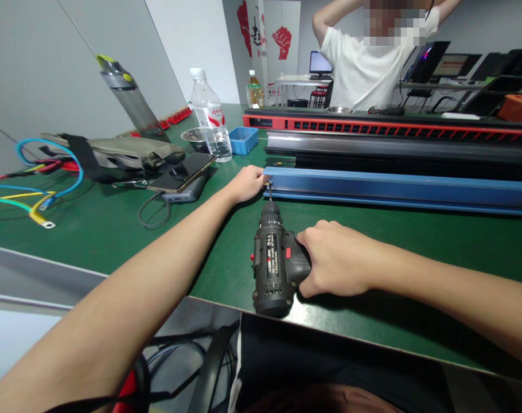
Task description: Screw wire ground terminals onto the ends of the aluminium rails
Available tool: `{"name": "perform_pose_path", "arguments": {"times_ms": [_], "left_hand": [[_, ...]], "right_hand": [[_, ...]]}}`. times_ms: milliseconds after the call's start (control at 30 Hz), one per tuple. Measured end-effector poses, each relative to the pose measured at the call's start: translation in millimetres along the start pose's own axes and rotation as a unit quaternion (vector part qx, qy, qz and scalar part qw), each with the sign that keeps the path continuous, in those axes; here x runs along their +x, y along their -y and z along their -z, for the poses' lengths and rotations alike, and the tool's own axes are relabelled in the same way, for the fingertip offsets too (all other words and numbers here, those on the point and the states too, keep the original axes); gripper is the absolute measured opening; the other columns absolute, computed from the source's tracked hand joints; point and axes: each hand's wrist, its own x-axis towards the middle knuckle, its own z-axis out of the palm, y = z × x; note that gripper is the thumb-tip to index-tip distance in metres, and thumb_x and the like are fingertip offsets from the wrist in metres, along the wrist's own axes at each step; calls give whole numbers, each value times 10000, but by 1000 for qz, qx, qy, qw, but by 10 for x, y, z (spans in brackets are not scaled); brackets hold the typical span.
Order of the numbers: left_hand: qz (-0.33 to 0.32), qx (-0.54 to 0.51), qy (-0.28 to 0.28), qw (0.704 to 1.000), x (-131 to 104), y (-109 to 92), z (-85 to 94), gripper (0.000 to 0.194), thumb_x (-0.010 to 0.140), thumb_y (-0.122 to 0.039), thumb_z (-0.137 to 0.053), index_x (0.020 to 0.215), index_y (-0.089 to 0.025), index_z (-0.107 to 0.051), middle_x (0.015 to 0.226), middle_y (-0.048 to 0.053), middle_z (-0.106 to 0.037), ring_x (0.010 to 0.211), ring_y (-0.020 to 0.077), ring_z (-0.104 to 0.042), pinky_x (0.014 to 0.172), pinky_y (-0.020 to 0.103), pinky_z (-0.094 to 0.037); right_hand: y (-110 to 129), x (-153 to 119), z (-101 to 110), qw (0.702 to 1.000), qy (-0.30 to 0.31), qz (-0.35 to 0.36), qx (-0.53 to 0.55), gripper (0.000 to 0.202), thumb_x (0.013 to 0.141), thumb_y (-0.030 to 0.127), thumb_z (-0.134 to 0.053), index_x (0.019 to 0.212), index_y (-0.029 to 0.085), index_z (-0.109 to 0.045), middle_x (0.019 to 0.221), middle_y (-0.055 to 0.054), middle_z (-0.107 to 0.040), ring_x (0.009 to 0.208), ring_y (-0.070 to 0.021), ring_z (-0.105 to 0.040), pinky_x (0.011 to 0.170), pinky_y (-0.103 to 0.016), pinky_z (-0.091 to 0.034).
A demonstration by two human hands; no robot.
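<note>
My right hand (pixel 336 259) is wrapped around the handle of a black cordless drill (pixel 273 264), which lies on its side over the table's front edge area. Its bit (pixel 270 192) points away from me and meets the left end of a long blue metal rail (pixel 385 188). At that same end, my left hand (pixel 249 182) is closed on the rail, its fingertips partly hidden behind it. Something small and shiny shows where bit and rail meet, too small to name.
Behind the blue rail lie a dark rail (pixel 373 145) and a red slotted strip (pixel 364 127). A water bottle (pixel 211 117), blue bin (pixel 244 141), phone (pixel 183 172), bag (pixel 127 152) and cable ends (pixel 41 215) occupy the left side. Across the table is a person (pixel 368 69) with raised arms.
</note>
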Motion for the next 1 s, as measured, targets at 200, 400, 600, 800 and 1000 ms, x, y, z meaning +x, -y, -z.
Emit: {"name": "perform_pose_path", "arguments": {"times_ms": [200, 400, 600, 800, 1000], "left_hand": [[-14, -2, -2, 1000, 3, 22, -2, 411, 853, -426, -439, 519, -187, -430, 524, -15, -416, 568, 119, -388, 567, 249, -285], [-23, -4, -5, 1000, 11, 67, -11, 407, 857, -411, -448, 521, -183, -426, 519, -19, -421, 558, 113, -381, 555, 246, -275], [-26, 1, -5, 1000, 8, 45, -6, 417, 861, -409, -438, 511, -185, -419, 512, -16, -420, 550, 112, -383, 547, 242, -275], [-19, -7, -2, 1000, 11, 31, -5, 394, 855, -363, -452, 504, -185, -429, 508, -15, -431, 544, 114, -388, 546, 243, -276], [-13, -3, -3, 1000, 12, 52, -7, 390, 864, -357, -464, 519, -177, -452, 522, -15, -452, 555, 116, -396, 559, 247, -282]], "right_hand": [[-9, -7, 6, 1000, 2, -5, -4, 374, 613, 518, -716, 796, 191, -707, 715, -82, -707, 609, -234, -642, 513, -299, -401], [-2, -5, -11, 1000, 1, -5, -3, 361, 610, 514, -716, 779, 197, -696, 709, -74, -703, 605, -226, -637, 514, -296, -403], [0, -1, -7, 1000, -2, -3, -1, 344, 609, 508, -717, 761, 200, -688, 689, -65, -694, 590, -220, -626, 507, -296, -397], [-3, -4, -11, 1000, -4, -4, -8, 364, 612, 514, -717, 788, 196, -703, 721, -78, -711, 610, -231, -642, 513, -300, -394], [0, -4, -9, 1000, 1, -8, -4, 365, 610, 514, -719, 791, 197, -704, 723, -74, -712, 607, -227, -637, 512, -300, -394]]}}
